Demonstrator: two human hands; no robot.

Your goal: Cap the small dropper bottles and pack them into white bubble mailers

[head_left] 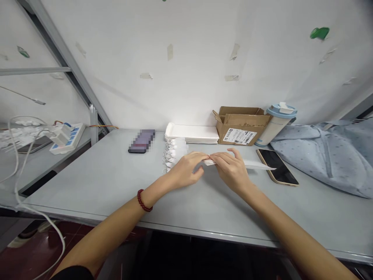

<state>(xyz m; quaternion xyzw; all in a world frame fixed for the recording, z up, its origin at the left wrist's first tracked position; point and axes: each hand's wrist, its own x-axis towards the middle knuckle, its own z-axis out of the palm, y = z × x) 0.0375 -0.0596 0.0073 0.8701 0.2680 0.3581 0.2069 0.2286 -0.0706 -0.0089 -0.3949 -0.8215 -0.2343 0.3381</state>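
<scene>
My right hand (234, 170) is closed around a long, flat white strip (258, 165), paper or thin plastic, which sticks out to the right of it. The strip's folded-looking white end (209, 162) shows between my two hands. My left hand (188, 170) meets it there, fingertips pressed together against the right hand's fingertips. Both hands are just above the grey table (180, 206). Beyond my left hand lies a row of white tags (176, 149) with thin loops on their left side. The fingers hide part of the strip.
Behind stand a stack of white trays (192, 133), an open cardboard box (241, 126) and a blue-lidded tumbler (274, 124). A phone (278, 167) lies at right beside a pale blue fabric bag (320, 155). Another phone (142, 140) lies left; a power strip (68, 138) is farther left.
</scene>
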